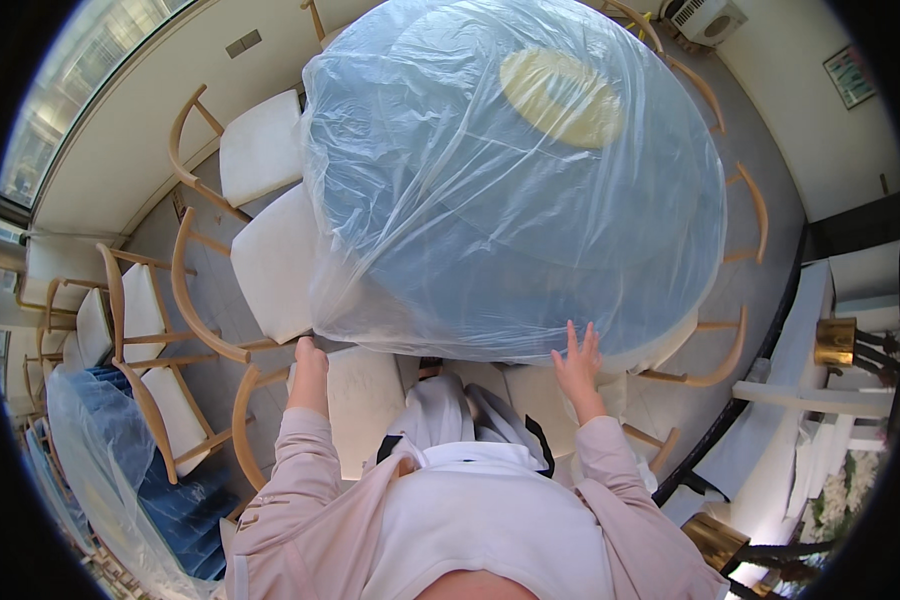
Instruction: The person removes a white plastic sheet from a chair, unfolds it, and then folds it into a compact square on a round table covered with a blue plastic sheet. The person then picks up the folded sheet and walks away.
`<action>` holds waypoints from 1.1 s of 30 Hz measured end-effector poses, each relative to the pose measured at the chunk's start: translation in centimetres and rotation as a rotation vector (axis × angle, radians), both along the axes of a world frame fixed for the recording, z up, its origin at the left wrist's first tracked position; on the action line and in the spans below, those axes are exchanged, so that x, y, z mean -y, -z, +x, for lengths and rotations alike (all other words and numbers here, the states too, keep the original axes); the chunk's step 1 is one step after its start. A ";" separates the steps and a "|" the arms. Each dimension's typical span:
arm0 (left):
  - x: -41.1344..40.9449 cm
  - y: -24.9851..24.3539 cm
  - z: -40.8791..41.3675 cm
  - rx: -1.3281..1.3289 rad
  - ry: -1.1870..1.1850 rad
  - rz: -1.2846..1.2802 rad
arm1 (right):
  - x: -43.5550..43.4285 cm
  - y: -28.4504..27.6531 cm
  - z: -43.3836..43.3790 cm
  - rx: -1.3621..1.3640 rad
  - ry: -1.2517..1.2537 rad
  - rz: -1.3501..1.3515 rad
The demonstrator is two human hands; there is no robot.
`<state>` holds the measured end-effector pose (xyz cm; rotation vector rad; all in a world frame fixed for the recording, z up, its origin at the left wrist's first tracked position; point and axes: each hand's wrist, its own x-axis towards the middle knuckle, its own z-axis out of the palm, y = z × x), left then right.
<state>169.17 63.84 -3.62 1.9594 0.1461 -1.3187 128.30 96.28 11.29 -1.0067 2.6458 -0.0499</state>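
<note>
A thin clear plastic sheet (pixel 435 195) lies wrinkled over a large round table with a blue cover, and a yellow oval (pixel 562 97) shows through it. My right hand (pixel 579 364) has its fingers spread at the sheet's near right edge; whether it touches the plastic is unclear. My left hand (pixel 311 361) is by the near left corner of the sheet, above the front of a white chair seat. Its fingers look foreshortened, and I cannot tell whether they pinch the plastic.
Wooden chairs with white seats ring the table, such as one at the left (pixel 270 262). Another plastic-covered blue table (pixel 105 450) stands at the lower left. White shelving (pixel 810 397) with gold-coloured pots (pixel 835 342) is on the right.
</note>
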 end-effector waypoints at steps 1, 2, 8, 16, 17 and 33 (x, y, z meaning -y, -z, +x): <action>0.1 -0.6 -0.6 0.091 -0.020 -0.054 | -0.5 0.7 0.0 -0.010 0.095 -0.088; 0.3 -1.2 -1.7 0.247 0.066 -0.023 | -1.1 1.6 0.0 -0.058 0.177 -0.182; 0.8 -7.7 -9.6 -0.107 0.293 0.022 | -3.7 6.1 -2.7 0.646 1.600 -1.038; -2.5 -12.3 -16.8 -0.794 0.162 0.273 | -3.0 3.6 -3.9 1.382 1.656 -1.603; -2.8 -12.0 -17.2 -0.811 0.135 0.260 | -2.9 3.7 -4.2 1.448 1.646 -1.636; -4.5 -3.8 -19.1 -0.778 0.237 0.100 | -5.1 6.9 -7.7 1.239 1.748 -1.175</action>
